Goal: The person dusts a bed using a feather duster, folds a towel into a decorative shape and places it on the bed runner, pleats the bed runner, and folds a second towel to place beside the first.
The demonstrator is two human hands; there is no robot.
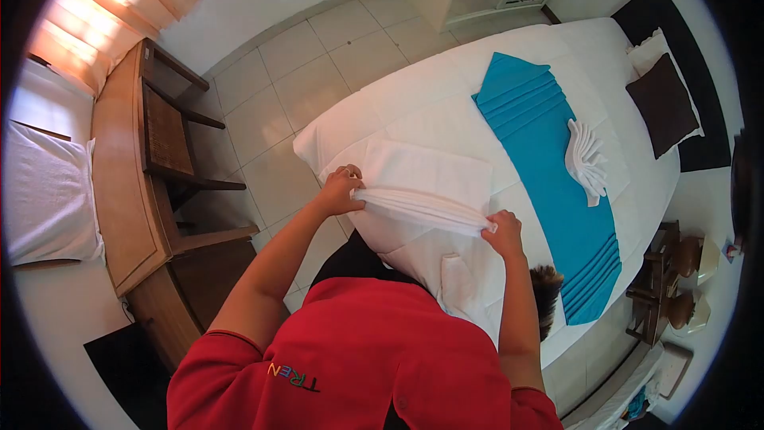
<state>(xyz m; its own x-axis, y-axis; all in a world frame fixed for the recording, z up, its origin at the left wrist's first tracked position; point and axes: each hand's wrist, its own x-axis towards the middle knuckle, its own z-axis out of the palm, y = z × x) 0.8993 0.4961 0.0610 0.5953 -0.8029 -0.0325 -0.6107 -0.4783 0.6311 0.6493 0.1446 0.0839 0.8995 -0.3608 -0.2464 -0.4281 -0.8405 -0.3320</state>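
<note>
Over the near part of the bed, a white towel [430,169] is gathered along its near side into narrow pleats. My left hand [342,191] is closed on one end of the pleated strip, thumb and fingers pinching it. At the opposite end my right hand [503,233] grips the pleats in the same way. The strip stretches between both hands, while the towel's far part lies flat on the white bedspread [382,123]. Close to my body rests another folded white cloth [456,280], partly hidden by my red shirt.
A turquoise bed runner [525,131] crosses the bed, with a fan-folded white towel [585,161] on it. Dark pillow [664,105] and headboard [704,95] stand at the far right. A wooden desk [131,215] and chair [169,131] are at left, beside the tiled floor [274,123].
</note>
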